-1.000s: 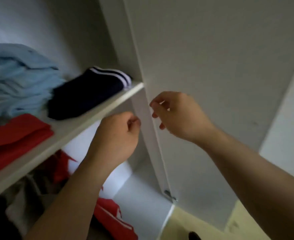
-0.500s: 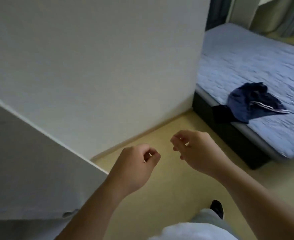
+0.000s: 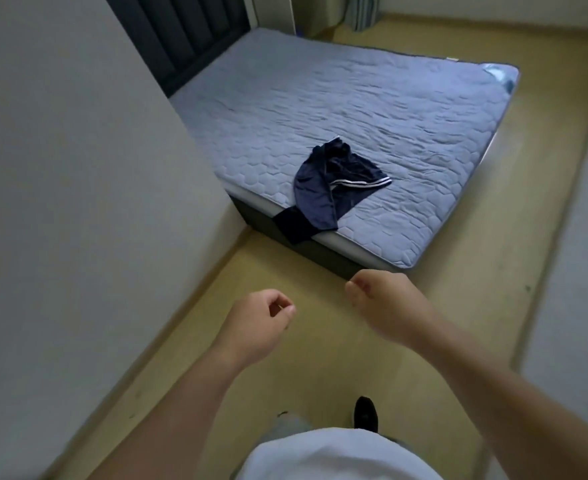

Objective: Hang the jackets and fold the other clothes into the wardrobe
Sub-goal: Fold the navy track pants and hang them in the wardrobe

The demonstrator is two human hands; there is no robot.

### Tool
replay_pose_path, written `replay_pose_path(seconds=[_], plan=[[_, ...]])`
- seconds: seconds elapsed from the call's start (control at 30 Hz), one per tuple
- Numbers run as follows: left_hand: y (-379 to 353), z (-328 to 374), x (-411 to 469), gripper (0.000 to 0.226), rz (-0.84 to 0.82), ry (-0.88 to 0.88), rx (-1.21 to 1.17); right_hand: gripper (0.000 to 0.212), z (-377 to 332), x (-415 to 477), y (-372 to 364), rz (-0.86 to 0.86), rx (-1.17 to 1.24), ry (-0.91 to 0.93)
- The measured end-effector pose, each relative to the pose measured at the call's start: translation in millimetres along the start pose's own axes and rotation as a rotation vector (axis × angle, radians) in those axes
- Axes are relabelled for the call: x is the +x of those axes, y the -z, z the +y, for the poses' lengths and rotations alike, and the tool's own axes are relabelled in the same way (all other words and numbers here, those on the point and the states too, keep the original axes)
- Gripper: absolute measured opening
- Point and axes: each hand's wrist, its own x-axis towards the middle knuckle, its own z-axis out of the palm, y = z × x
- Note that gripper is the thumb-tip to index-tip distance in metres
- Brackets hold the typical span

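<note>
A crumpled navy garment point(image 3: 334, 183) with white stripes lies at the near corner of the bed point(image 3: 406, 133), one dark part hanging over the edge. My left hand point(image 3: 258, 327) and my right hand point(image 3: 386, 303) hang in front of me above the floor, well short of the bed. The fingers of both are loosely curled and hold nothing. The wardrobe's shelves are out of view.
A white panel point(image 3: 78, 202) fills the left side, reaching down to the yellowish floor point(image 3: 320, 358). The bed's dark headboard point(image 3: 178, 32) stands at the back. My black shoe point(image 3: 366, 414) shows below my white shirt.
The view has swung from the wardrobe shelves to the bed and floor. Both hands have come away from the shelf and door edge and now hang free, lower in view.
</note>
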Motion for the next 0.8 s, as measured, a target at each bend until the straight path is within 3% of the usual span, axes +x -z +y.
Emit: replay_pose_path(seconds=[0.33,0.53,0.8], plan=[[-34,69,201,0.007,-0.116,-0.016,0.05,0.028,60,132,61,0.073,0.011,-0.15],[-42,87,369,0.002,-0.186,-0.038,0.022,0.026,85,270,92,0.103,-0.06,-0.235],[-68,57,605,0.015,-0.249,0.379,-0.14,0.032,109,492,90,-0.054,-0.018,-0.371]])
